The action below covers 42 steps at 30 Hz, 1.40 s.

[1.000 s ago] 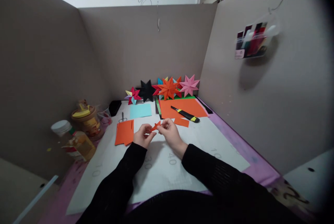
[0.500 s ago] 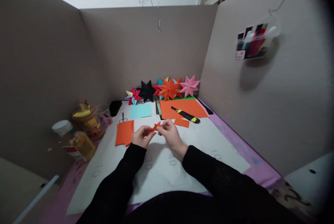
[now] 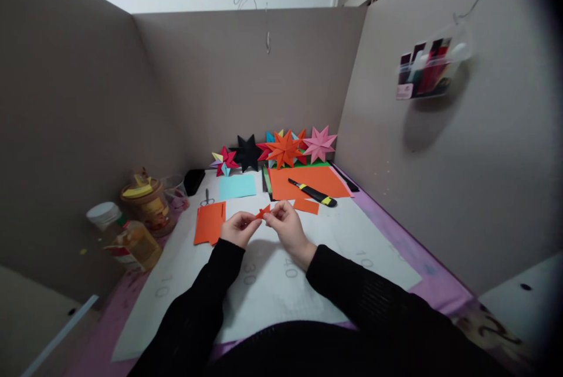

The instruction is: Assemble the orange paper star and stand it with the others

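Observation:
A small folded piece of orange paper (image 3: 263, 211) is pinched between my two hands, just above the white sheet (image 3: 272, 301). My left hand (image 3: 240, 227) grips its left end with thumb and fingers. On the other side, my right hand (image 3: 285, 224) pinches the right end. Fingers cover much of the folded piece. Left of my left hand lies a stack of orange paper pieces (image 3: 208, 223). Beyond my right hand is a small orange paper rectangle (image 3: 307, 206).
A utility knife (image 3: 314, 193) rests on a large orange sheet (image 3: 281, 180). Small scissors (image 3: 207, 198) and a light blue sheet (image 3: 237, 187) lie at the back left. Folded paper stars (image 3: 285, 149) lean on the back panel. A glue bottle (image 3: 132, 242) and brown cup (image 3: 152, 207) stand left.
My left thumb has pressed in closer on the folded orange paper, and my left hand has shifted slightly. The right hand stays nearly still.

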Available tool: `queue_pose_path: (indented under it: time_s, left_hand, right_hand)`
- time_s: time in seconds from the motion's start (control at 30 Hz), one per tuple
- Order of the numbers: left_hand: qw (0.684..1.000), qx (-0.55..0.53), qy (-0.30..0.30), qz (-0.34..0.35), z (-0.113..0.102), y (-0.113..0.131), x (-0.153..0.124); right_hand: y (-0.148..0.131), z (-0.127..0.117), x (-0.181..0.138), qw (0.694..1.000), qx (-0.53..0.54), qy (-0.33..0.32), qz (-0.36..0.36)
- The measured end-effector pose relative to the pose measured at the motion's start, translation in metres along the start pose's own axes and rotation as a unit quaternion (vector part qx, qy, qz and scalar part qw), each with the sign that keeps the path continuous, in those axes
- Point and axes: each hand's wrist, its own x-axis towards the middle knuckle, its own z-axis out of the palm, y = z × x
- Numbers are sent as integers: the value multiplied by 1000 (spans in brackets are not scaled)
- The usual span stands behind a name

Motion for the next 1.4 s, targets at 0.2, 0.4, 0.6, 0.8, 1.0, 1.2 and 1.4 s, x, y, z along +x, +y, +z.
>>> queue_pose_path:
  time_s: [0.2,0.4,0.6,0.8,1.0,1.2,1.4]
  left_hand:
    - [994,-77,-14,-75,1,4,0]
    - [974,-182,-47,-129,4,6,-1]
    - [976,-168,-77,-113,7,2,-2]
    - [968,-174,-94,-152,1,2,1]
    - [973,-128,-106,-158,2,1,0]
    - [984,-48,-115,-129,-3,-3,4]
    - [987,-37,-92,-128,-6,-4,8]
  right_hand:
    - [2,1,-2,998,-55,16,-17]
    - [1,1,-1,995,-84,38,-26]
    - [-1,3,-2,999,-46,10,-1]
    - [6,1,0,999,-44,3,10]
    - [2,-3,1,997,-70,-25,3]
    - [-5,-3,-3,991,-110,-71,-1]
    - [-5,-3,-4,992,-84,-88,21]
